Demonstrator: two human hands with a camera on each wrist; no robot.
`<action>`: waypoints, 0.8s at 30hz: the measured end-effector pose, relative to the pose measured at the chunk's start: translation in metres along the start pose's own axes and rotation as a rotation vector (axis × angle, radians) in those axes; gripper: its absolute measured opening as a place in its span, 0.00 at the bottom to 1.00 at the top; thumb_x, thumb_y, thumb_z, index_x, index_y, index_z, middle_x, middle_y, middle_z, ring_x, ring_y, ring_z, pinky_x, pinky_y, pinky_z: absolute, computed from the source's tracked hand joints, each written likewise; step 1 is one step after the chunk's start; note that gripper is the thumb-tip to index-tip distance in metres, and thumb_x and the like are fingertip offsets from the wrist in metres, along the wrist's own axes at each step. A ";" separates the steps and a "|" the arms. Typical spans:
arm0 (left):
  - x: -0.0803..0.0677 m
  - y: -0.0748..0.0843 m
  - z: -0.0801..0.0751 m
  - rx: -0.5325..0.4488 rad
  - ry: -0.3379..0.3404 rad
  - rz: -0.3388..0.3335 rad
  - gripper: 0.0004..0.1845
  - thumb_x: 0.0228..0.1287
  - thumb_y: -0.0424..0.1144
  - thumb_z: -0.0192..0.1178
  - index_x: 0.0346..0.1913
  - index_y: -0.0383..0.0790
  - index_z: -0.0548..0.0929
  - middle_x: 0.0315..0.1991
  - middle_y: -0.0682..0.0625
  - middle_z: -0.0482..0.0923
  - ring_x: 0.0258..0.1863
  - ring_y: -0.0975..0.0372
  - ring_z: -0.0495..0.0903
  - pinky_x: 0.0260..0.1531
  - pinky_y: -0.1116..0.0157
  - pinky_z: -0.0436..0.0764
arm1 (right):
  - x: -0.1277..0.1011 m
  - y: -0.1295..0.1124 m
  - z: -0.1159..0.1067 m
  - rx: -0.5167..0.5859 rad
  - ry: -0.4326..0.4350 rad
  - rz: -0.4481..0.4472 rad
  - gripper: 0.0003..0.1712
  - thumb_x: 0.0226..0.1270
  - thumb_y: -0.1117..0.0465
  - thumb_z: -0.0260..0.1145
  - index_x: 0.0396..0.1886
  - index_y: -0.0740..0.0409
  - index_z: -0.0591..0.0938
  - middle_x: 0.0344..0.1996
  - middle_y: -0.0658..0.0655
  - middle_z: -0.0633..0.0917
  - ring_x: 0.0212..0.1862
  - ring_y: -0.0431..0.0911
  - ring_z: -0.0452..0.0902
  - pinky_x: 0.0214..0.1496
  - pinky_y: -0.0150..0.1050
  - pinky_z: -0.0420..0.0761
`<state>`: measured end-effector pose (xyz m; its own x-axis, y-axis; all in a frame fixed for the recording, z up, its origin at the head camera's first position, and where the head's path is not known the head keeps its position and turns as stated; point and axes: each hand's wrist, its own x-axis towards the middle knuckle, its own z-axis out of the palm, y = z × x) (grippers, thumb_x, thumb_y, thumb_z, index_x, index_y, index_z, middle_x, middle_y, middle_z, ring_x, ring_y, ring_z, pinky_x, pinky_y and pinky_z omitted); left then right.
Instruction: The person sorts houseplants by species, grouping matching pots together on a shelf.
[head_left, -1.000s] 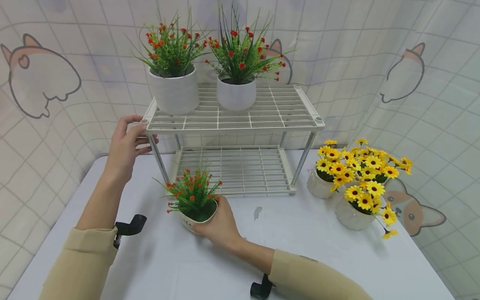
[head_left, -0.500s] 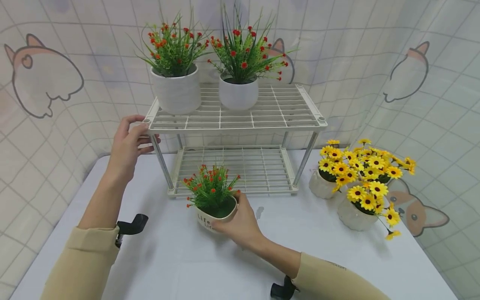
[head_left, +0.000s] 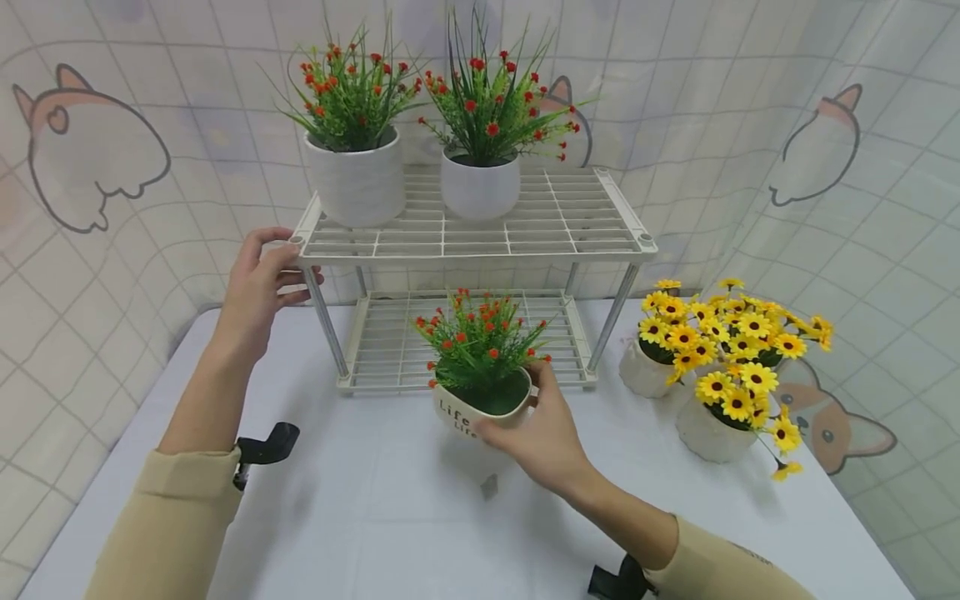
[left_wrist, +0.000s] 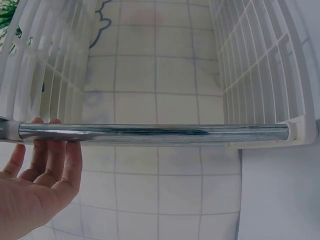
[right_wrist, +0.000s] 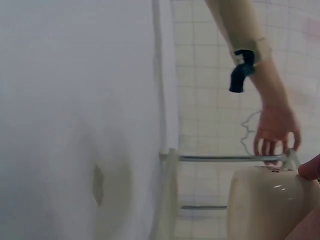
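We see the small cream pot of red-flowered green sprigs (head_left: 483,392), lettered "Life" on its side, carried rightward over the past second, from in front of the left leg of the white two-tier wire rack (head_left: 472,242) to a spot before the middle of its lower shelf. The right hand (head_left: 542,433) that holds it in its grip has travelled with it across the white worktop (head_left: 375,517), its tan sleeve (head_left: 720,567) drawing further right in the head view. The pot now hangs above the worktop, its red blooms overlapping the lower shelf, and a small grey mark on the worktop (head_left: 489,486), earlier right of the hand, now shows below it.
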<state>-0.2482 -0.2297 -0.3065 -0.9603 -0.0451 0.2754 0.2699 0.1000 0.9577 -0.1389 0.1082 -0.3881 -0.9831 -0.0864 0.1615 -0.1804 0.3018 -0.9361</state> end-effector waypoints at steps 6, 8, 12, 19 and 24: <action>0.000 0.002 0.000 -0.042 0.003 -0.018 0.14 0.81 0.46 0.49 0.62 0.50 0.68 0.43 0.48 0.82 0.44 0.57 0.83 0.48 0.62 0.77 | -0.007 -0.011 -0.024 0.018 0.062 -0.057 0.48 0.55 0.64 0.80 0.71 0.62 0.63 0.68 0.61 0.69 0.70 0.58 0.65 0.67 0.60 0.68; 0.000 0.002 0.000 -0.043 0.007 -0.021 0.14 0.81 0.46 0.49 0.62 0.50 0.68 0.43 0.48 0.82 0.44 0.57 0.83 0.48 0.62 0.77 | -0.007 -0.013 -0.030 0.039 0.084 -0.096 0.47 0.56 0.65 0.80 0.70 0.62 0.63 0.67 0.60 0.69 0.69 0.55 0.65 0.69 0.60 0.65; 0.000 0.002 0.000 -0.034 0.013 -0.019 0.14 0.81 0.46 0.49 0.63 0.50 0.68 0.43 0.48 0.82 0.44 0.57 0.83 0.48 0.63 0.77 | -0.009 -0.019 -0.039 0.066 0.122 -0.153 0.45 0.57 0.67 0.78 0.69 0.64 0.63 0.66 0.59 0.70 0.69 0.51 0.64 0.70 0.58 0.62; -0.001 0.002 0.002 -0.029 0.018 -0.017 0.14 0.81 0.46 0.49 0.63 0.49 0.68 0.44 0.48 0.81 0.44 0.57 0.83 0.48 0.63 0.77 | -0.010 -0.034 -0.054 0.138 0.175 -0.184 0.47 0.57 0.73 0.77 0.71 0.62 0.60 0.67 0.53 0.68 0.69 0.46 0.62 0.70 0.53 0.64; -0.002 0.003 0.002 -0.001 0.018 -0.010 0.15 0.81 0.46 0.48 0.64 0.49 0.67 0.44 0.48 0.81 0.45 0.58 0.82 0.49 0.62 0.76 | -0.008 -0.046 -0.067 0.210 0.222 -0.267 0.48 0.56 0.78 0.74 0.73 0.61 0.60 0.68 0.54 0.68 0.70 0.49 0.63 0.69 0.41 0.69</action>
<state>-0.2459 -0.2271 -0.3047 -0.9616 -0.0639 0.2670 0.2602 0.0986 0.9605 -0.1244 0.1581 -0.3253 -0.8897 0.0791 0.4496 -0.4424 0.0936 -0.8919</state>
